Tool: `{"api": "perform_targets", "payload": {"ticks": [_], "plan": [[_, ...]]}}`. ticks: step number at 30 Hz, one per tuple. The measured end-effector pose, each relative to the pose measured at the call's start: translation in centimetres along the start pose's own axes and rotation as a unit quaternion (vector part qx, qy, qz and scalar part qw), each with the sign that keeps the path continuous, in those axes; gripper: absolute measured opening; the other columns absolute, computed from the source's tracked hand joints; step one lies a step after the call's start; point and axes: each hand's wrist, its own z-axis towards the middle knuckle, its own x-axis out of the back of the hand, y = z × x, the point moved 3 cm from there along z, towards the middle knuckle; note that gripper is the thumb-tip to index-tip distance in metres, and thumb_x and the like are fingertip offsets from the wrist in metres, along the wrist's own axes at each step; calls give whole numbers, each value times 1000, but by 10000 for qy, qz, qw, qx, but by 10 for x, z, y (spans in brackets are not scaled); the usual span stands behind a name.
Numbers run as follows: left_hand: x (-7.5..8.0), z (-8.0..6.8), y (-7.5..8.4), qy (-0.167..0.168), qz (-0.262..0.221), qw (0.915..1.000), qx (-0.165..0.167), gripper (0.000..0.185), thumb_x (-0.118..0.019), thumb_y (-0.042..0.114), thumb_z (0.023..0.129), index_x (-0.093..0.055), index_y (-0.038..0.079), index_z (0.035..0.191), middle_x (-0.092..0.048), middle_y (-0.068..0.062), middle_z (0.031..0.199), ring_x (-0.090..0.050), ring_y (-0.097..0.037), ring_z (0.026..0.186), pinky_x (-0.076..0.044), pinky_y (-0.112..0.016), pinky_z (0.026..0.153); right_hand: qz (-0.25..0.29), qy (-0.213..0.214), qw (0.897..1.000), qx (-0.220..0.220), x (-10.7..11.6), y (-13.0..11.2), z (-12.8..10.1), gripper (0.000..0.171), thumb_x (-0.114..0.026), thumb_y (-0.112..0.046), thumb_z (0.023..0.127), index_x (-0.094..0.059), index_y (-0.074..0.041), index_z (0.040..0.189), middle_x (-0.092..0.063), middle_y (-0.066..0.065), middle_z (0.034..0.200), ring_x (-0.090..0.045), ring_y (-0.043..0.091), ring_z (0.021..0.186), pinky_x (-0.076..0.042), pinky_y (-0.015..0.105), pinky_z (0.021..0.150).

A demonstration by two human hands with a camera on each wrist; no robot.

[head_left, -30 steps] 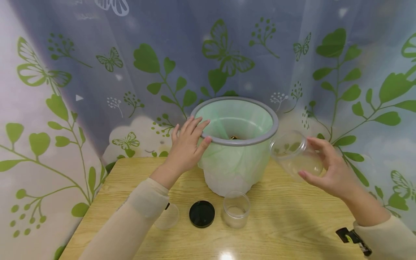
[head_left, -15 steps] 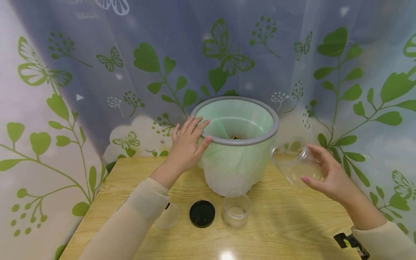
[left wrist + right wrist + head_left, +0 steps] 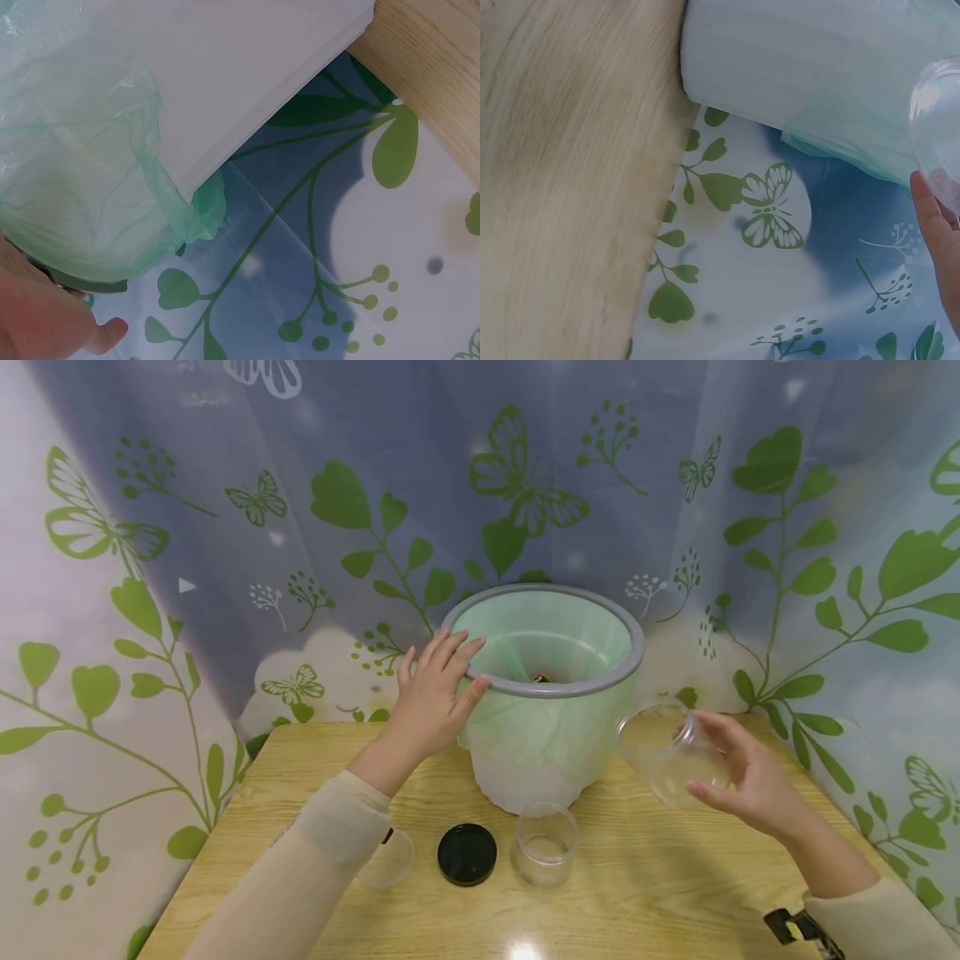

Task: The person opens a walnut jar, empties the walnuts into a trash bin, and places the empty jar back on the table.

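A white bin [image 3: 540, 760] with a grey rim [image 3: 630, 652] and a pale green liner stands at the back of the wooden table [image 3: 675, 893]; a small dark thing lies at its bottom. My left hand [image 3: 435, 693] rests flat with straight fingers on the bin's left rim. My right hand [image 3: 738, 772] holds a clear plastic jar [image 3: 663, 747], tilted with its mouth toward the bin, low to the bin's right. In the right wrist view the clear plastic jar [image 3: 937, 127] shows at the right edge beside the liner.
On the table's front stand a black round lid [image 3: 467, 853], a small clear cup [image 3: 546, 843] and another clear cup [image 3: 386, 860] partly hidden by my left sleeve. A leaf-and-butterfly curtain [image 3: 225, 527] hangs close behind and at both sides.
My right hand has come down and slightly left with the jar, from rim height to just above the table. The left hand and bin have stayed put.
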Motion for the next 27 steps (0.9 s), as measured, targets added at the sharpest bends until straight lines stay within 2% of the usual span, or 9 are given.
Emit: {"api": "perform_targets", "payload": {"ticks": [7, 20, 27], "plan": [[0, 0, 0, -11, -9, 10000, 15, 84, -6, 74, 95, -35, 24, 156, -28, -6, 162, -13, -27, 152, -5, -64, 115, 226, -194, 9995, -95, -3, 7, -4, 78, -62, 32, 71, -31, 19, 142, -58, 0, 131, -56, 8, 122, -39, 18, 105], [-1, -1, -1, 50, 5, 10000, -37, 82, -8, 73, 97, -35, 24, 156, -29, -6, 161, -13, -27, 152, -7, -66, 114, -41, -433, 9972, -605, -5, 20, -14, 74, -64, 26, 77, -35, 11, 144, -55, -8, 135, -52, 2, 125, -36, 13, 102], [-1, 0, -1, 50, -37, 10000, -28, 82, -7, 73, 97, -35, 24, 156, -29, -6, 161, -13, -26, 152, -5, -64, 114, -23, -467, 9959, -772, -7, 26, -18, 74, -63, 25, 78, -33, 11, 144, -53, -5, 138, -49, 0, 127, -39, 12, 99]]}}
